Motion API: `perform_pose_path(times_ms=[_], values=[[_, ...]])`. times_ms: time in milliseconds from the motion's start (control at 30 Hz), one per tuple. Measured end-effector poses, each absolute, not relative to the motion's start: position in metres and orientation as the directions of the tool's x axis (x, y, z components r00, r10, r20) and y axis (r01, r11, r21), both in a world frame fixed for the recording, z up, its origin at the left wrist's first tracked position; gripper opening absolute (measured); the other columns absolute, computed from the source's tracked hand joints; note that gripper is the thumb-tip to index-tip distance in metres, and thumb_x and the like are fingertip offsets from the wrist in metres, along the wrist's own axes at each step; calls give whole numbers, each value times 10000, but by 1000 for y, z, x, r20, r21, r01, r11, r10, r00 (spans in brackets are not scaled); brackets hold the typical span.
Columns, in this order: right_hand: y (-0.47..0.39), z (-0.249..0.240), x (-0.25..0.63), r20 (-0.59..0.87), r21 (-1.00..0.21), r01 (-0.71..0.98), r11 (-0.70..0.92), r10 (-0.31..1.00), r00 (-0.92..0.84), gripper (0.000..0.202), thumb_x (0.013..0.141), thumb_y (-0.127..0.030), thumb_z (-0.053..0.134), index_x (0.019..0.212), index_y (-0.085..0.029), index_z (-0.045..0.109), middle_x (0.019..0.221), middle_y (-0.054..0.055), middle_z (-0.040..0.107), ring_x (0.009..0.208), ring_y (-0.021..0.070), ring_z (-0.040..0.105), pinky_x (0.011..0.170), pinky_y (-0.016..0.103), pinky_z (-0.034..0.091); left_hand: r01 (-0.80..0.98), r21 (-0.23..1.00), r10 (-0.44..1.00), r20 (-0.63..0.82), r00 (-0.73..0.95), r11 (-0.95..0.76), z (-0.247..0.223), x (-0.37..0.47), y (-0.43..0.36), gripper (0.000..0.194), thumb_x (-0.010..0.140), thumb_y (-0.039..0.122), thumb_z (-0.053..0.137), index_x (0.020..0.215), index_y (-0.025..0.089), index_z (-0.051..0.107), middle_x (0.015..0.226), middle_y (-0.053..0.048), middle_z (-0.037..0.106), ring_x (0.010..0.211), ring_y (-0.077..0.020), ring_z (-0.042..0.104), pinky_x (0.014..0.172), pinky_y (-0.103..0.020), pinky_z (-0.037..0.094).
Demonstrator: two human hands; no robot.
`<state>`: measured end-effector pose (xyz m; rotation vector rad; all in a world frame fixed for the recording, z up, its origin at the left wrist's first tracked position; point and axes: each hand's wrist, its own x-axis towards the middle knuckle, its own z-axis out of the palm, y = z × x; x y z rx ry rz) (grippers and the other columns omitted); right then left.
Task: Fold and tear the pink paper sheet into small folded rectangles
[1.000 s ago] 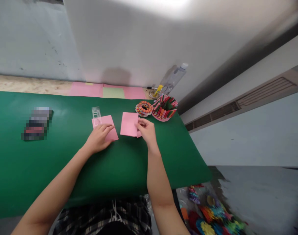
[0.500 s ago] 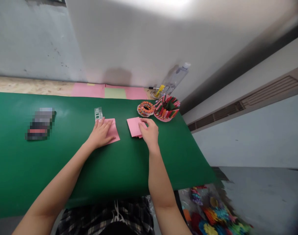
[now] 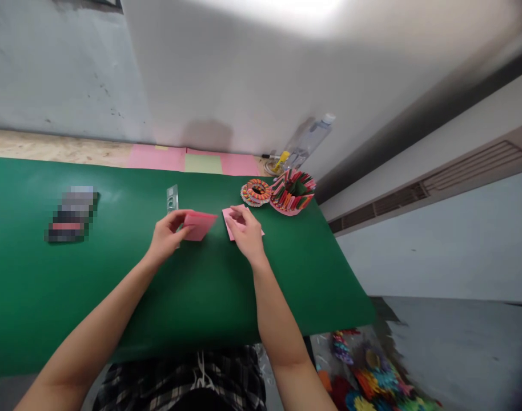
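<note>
My left hand (image 3: 165, 234) pinches a folded pink sheet of paper (image 3: 200, 226) between thumb and fingers, raised and tilted above the green table. My right hand (image 3: 246, 231) is curled over a small stack of pink paper squares (image 3: 227, 222), thumb and fingertips together at its upper surface. Part of that stack is covered by the hand. A clear plastic stencil ruler (image 3: 172, 198) lies just beyond my left hand, its near part partly hidden by the hand and paper.
Right of the stack are striped folded-paper rings (image 3: 256, 192) and a round folded-paper piece (image 3: 292, 192). A clear bottle (image 3: 312, 140) leans at the wall. A blurred-out phone-like object (image 3: 72, 214) lies left on the green table (image 3: 201, 302). Colourful paper pieces (image 3: 372, 377) sit below, right.
My left hand has lifted the pink paper that it was pressing flat, uncovering more of the ruler. My right hand has shifted left, farther over the pink stack.
</note>
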<state>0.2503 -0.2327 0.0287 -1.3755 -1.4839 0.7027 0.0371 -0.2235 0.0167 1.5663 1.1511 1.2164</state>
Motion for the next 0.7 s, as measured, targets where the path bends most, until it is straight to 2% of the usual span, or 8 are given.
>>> perform_pose_path(times_ms=[100,200,300,400,533,700], values=[[-235,26,237,157,-973,174,153,988,7,470,780,-464,613,1178,-233,520,1080,86,604,990,186,597,883,345,491,-135,986,995,97,-3,-97,21,41,-225,381,741,358,685,1058,178,576,1066,-97,670,967,-208,643,804,-340,536],[-240,25,224,74,-996,44,78,993,-96,550,722,-499,668,1180,-235,513,1070,81,616,1009,185,604,910,339,491,-246,969,1000,-1,5,2,21,44,-226,405,740,379,684,1067,175,561,1086,-111,659,950,-206,649,740,-319,554],[-245,26,215,15,-1000,2,16,986,-167,530,681,-480,713,1122,-229,559,1039,69,652,964,188,631,907,346,499,-240,971,1000,-5,13,8,20,47,-229,440,691,352,733,1053,165,568,1098,-118,658,992,-217,637,827,-357,536],[-247,25,212,4,-1000,-14,1,983,-186,413,702,-457,697,1028,-217,613,1006,58,680,925,189,648,878,344,513,-204,979,1000,2,14,1,19,49,-231,449,651,342,763,1017,151,586,1086,-122,664,1013,-225,629,913,-394,497],[-244,21,214,-16,-1000,-18,-19,991,-131,336,703,-421,690,953,-199,654,952,58,704,879,189,664,848,346,527,-191,981,999,-24,26,29,18,50,-232,467,623,346,779,1004,148,595,1080,-121,670,999,-232,635,912,-404,497],[-239,16,217,-77,-992,-90,-86,992,-98,367,641,-381,742,933,-167,683,931,79,724,869,212,681,853,385,532,-158,980,991,-107,79,119,23,50,-235,506,614,379,782,1023,137,609,1064,-131,681,1000,-263,637,860,-399,523]])
